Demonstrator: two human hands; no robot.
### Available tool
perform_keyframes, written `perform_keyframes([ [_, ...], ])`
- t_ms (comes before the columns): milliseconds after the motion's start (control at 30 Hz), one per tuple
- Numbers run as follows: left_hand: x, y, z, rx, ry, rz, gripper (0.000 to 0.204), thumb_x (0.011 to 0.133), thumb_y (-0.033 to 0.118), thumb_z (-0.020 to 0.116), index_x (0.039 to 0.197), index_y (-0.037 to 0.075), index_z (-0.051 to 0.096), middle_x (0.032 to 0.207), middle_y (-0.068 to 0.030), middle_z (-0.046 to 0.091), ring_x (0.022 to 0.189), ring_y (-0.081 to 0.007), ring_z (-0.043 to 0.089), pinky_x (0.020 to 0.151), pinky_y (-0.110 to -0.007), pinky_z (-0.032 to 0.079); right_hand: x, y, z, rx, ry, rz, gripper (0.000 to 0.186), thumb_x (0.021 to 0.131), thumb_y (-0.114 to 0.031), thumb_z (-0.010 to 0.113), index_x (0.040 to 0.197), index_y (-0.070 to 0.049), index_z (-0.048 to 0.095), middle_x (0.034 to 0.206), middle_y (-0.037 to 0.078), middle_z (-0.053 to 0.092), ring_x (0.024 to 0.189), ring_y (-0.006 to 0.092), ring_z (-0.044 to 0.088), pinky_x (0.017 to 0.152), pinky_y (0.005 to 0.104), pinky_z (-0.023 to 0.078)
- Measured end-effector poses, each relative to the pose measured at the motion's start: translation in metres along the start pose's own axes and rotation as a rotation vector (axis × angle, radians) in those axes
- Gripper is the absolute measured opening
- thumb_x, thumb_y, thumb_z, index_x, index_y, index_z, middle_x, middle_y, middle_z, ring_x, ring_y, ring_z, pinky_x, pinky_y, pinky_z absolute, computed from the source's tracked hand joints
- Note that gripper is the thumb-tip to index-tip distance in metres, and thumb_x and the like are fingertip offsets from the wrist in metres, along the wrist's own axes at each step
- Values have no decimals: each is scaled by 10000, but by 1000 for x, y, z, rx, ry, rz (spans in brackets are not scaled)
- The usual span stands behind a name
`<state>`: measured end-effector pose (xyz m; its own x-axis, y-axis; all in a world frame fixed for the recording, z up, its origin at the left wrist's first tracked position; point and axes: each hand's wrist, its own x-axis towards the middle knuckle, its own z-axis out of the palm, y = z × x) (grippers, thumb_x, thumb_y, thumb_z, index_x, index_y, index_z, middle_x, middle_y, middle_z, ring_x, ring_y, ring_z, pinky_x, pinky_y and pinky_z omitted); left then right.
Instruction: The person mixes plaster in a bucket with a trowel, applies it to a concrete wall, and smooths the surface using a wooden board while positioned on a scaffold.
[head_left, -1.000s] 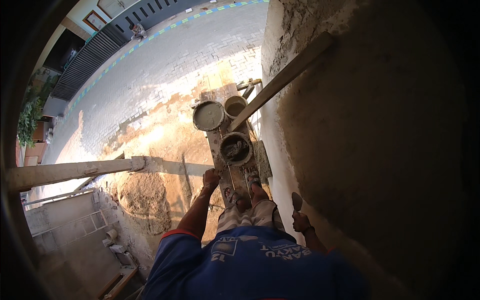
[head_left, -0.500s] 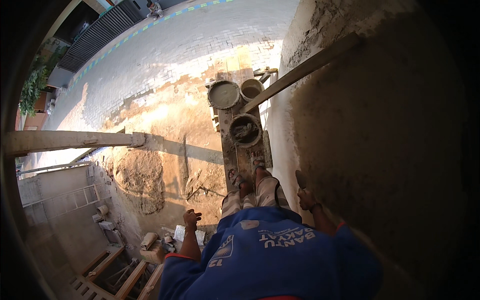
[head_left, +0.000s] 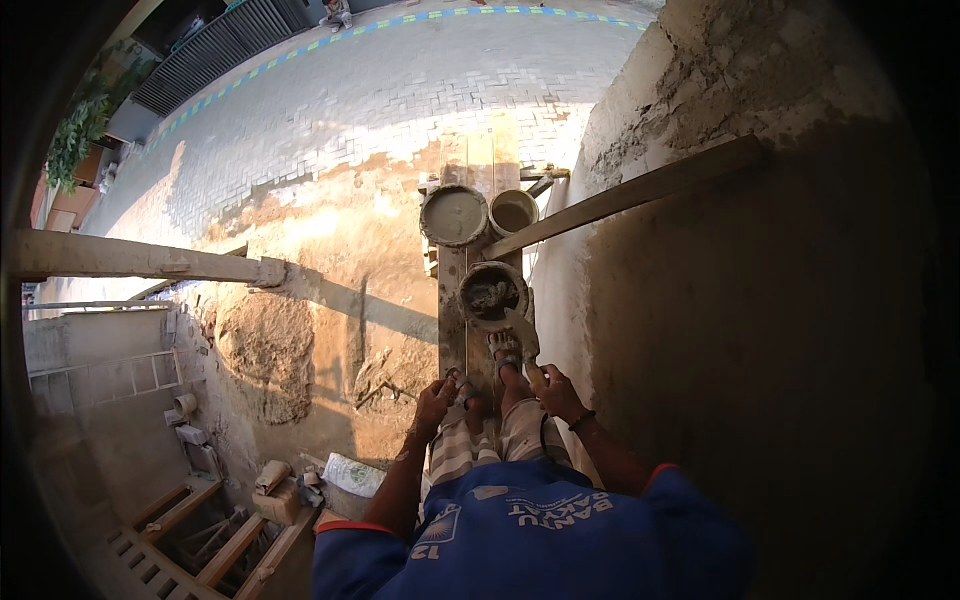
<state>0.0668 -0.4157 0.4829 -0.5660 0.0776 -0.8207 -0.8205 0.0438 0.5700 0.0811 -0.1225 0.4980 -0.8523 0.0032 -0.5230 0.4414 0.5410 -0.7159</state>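
My right hand (head_left: 560, 394) is closed round the handle of a trowel (head_left: 523, 336), whose blade points away from me beside the near rim of a round bucket (head_left: 466, 312). Greyish lumps lie inside that bucket. In front of my left thigh, my left hand (head_left: 434, 404) has its fingers curled in; whether anything is in them I cannot make out. Farther along the plank platform (head_left: 451, 325) stand a wide bucket (head_left: 428, 232) full of smooth grey mix and a smaller bucket (head_left: 533, 205). My sandalled feet are on the planks.
A long timber (head_left: 640, 197) slants from beside the buckets to the plastered wall (head_left: 720, 330) at my right. On the left a thick beam (head_left: 140, 258) juts in above a sand heap (head_left: 265, 350). A person (head_left: 337, 14) sits far off beyond the paving.
My right hand has brought the trowel from beside the wall inward to the near bucket. My left hand has moved up and right, in front of my thigh. The view has shifted slightly.
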Motion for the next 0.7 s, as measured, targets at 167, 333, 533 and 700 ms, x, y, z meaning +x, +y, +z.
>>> perform_keyframes([
  [167,84,-88,14,-230,-134,279,506,977,450,476,1176,-6,573,1067,-97,640,853,-173,601,742,-305,489,56,-65,72,-152,-136,-358,439,802,-264,615,1133,17,551,898,219,655,791,337,656,709,413,521],
  [333,111,-17,56,-850,-37,-63,303,993,356,447,1006,66,531,925,-73,590,806,-214,563,742,-360,499,134,-18,98,-170,-406,-558,486,821,-272,623,1189,39,557,906,210,653,836,338,650,722,394,520],
  [533,163,-113,37,-1327,64,-44,294,977,288,512,1095,19,490,1032,-219,642,903,-335,650,739,-428,548,353,-22,51,-173,-158,-351,510,796,-220,610,1218,53,527,755,191,630,712,344,625,680,411,507],
  [700,203,-153,58,-1117,250,-190,271,978,267,510,1064,11,488,1064,-238,637,910,-336,651,786,-411,531,569,14,27,-719,82,-172,555,814,-256,553,1279,37,472,1178,276,582,1112,398,562,940,469,462],
])
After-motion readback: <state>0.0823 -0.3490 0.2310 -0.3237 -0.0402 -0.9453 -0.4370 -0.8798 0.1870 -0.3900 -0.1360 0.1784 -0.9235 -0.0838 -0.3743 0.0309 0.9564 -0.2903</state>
